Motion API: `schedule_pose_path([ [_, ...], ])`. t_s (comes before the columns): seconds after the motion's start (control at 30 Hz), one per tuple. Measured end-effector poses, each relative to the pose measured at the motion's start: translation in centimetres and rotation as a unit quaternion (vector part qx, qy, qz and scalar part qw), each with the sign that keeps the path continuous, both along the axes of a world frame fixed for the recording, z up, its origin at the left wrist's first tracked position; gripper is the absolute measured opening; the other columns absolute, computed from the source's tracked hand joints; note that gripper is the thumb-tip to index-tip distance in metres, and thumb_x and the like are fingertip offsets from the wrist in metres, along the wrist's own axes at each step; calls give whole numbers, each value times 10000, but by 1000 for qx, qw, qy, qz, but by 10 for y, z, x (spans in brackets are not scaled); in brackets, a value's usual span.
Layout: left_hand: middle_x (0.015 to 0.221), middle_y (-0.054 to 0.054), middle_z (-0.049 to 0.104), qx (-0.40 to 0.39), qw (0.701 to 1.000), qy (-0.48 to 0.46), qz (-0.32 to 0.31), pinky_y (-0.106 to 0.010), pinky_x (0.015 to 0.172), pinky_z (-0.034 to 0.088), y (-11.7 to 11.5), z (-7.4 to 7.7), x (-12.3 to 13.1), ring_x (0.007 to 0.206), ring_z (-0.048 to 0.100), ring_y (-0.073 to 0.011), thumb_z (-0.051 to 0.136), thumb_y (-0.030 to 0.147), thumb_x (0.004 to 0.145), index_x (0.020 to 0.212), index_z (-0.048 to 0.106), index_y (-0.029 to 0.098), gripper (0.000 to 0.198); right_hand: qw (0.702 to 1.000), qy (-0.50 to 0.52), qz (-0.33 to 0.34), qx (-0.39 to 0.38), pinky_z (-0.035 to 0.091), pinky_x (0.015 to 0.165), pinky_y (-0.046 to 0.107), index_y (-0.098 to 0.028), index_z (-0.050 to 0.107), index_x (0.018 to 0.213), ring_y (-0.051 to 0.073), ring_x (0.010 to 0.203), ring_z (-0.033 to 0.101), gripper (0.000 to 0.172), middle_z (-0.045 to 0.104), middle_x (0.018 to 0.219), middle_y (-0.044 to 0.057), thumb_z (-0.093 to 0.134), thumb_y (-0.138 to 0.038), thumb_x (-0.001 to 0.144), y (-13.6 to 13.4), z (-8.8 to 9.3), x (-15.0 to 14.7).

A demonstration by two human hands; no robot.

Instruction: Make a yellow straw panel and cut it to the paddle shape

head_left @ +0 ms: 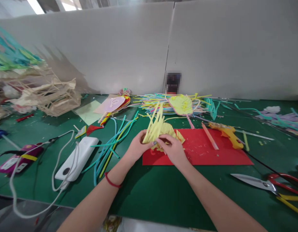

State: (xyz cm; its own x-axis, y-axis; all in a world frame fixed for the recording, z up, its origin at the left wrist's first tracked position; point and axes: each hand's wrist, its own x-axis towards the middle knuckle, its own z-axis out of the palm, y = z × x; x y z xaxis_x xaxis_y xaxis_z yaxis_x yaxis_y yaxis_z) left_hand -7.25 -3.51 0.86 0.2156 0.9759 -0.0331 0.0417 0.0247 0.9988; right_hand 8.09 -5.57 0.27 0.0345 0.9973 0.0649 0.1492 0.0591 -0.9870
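We're mid-gather, left hand [136,146] and right hand [171,148] fingers clamped on the yellow strip bundle [156,124], glue gun [227,132] at 2 o'clock, so the next move probably needs a steady pinch.

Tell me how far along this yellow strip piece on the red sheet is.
Done: one yellow leaf-shaped piece with a pink edge lies at the back, looking complete. In hand: the left hand and right hand both pinch the yellow bundle over the red sheet; part is pleated, the other strips stick up loose. To do: probably those loose ends; the glue gun and scissors lie unheld.
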Motion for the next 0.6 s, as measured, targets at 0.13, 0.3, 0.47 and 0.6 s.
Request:
schedule_pose_path([
  [0.13,916,-43,677,-2,999,35,10,-321,774,487,-3,4,-3,839,617,-192,618,389,748,891,604,173,259,1000,18,15,-17,361,366,225,-205,620,799,95,431,443,243,522,555,-31,601,-444,759,-1,-3,0],
  [0.3,839,-38,690,21,998,52,8,-329,776,498,-2,4,-5,807,633,-203,632,380,736,821,638,165,231,997,65,13,-48,368,346,236,-201,596,863,93,400,443,277,538,577,-28,586,-463,772,-4,-7,-3],
  [0.47,899,-43,705,9,1000,25,-7,-335,808,512,-2,2,-3,879,652,-213,679,335,691,860,622,177,238,994,102,-8,-44,374,334,227,-211,549,859,109,451,498,269,551,635,-17,592,-461,768,-4,-8,-6],
  [0.6,925,-49,699,8,999,9,33,-348,831,510,-1,2,-5,895,651,-213,697,320,684,893,605,174,270,992,117,-28,-32,379,352,212,-209,526,812,105,493,510,277,564,676,-7,616,-463,746,-3,-8,-4],
])
